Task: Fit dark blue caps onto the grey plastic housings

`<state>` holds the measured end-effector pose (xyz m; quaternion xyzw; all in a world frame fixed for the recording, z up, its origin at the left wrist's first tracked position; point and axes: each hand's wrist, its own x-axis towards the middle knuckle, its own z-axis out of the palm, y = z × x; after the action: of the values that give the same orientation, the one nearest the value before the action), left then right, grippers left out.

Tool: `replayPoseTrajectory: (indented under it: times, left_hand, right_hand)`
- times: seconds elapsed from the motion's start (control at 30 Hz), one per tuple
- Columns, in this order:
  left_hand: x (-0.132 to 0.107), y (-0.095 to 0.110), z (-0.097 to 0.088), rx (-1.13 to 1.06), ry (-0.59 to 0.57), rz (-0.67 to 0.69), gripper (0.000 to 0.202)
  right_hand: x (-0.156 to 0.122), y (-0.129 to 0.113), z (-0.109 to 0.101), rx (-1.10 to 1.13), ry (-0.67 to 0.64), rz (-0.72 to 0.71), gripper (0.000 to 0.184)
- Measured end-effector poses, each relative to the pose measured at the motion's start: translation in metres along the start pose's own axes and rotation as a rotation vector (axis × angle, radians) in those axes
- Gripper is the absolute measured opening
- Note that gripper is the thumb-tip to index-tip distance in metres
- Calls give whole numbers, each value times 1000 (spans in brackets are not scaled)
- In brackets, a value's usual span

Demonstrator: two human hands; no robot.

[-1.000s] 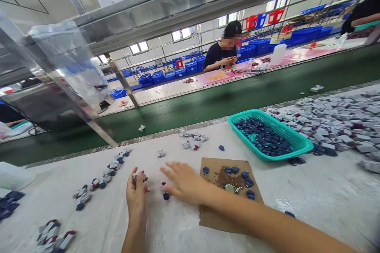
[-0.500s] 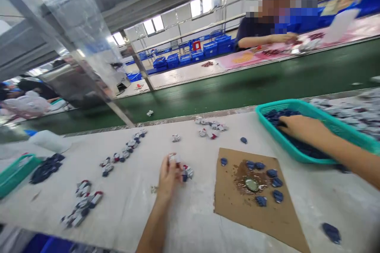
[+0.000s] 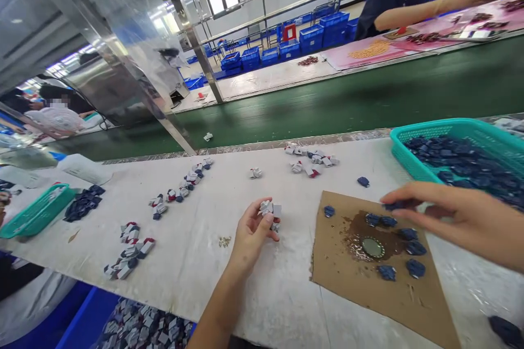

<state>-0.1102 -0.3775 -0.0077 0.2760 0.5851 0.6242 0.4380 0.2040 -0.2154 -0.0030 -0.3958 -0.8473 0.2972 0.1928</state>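
My left hand (image 3: 254, 240) is closed around a small blocky grey-white piece (image 3: 270, 209), held just above the table left of a brown cardboard sheet (image 3: 335, 270). Pinched between the fingertips of my right hand (image 3: 454, 218) is a dark blue piece (image 3: 393, 205), over the cardboard's upper right edge. On the cardboard lie several similar blue pieces (image 3: 416, 268) around a wet brown patch with a round greenish disc (image 3: 373, 247) in it. Behind my right hand stands a teal basket (image 3: 454, 123) holding many dark blue pieces.
Clusters of grey, red and blue pieces (image 3: 130, 253) lie across the white table (image 3: 286, 294). A green conveyor belt (image 3: 327, 103) runs behind it. Another teal basket (image 3: 41, 212) is at left, and a blue bin (image 3: 82, 322) of pieces below. A co-worker's arm (image 3: 426, 13) is across the belt.
My right hand has come out of the teal basket to the cardboard with a dark blue piece. My left hand has lifted its grey-white piece and turned it. The view has shifted.
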Motion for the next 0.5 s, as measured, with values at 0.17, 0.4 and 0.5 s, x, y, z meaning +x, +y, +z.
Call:
replayPoseTrajectory:
  times: [0.17, 0.4, 0.5]
  left_hand:
    - [-3, -3, 4, 10, -46, -29, 45]
    - [-11, -3, 8, 36, -62, -69, 31]
    - [-11, -4, 10, -93, -115, -124, 38]
  right_hand:
    - [-25, -34, 32, 109, -74, 46, 45]
    - [-35, -15, 50, 82, -77, -40, 47]
    - [-37, -14, 56, 97, -47, -60, 45]
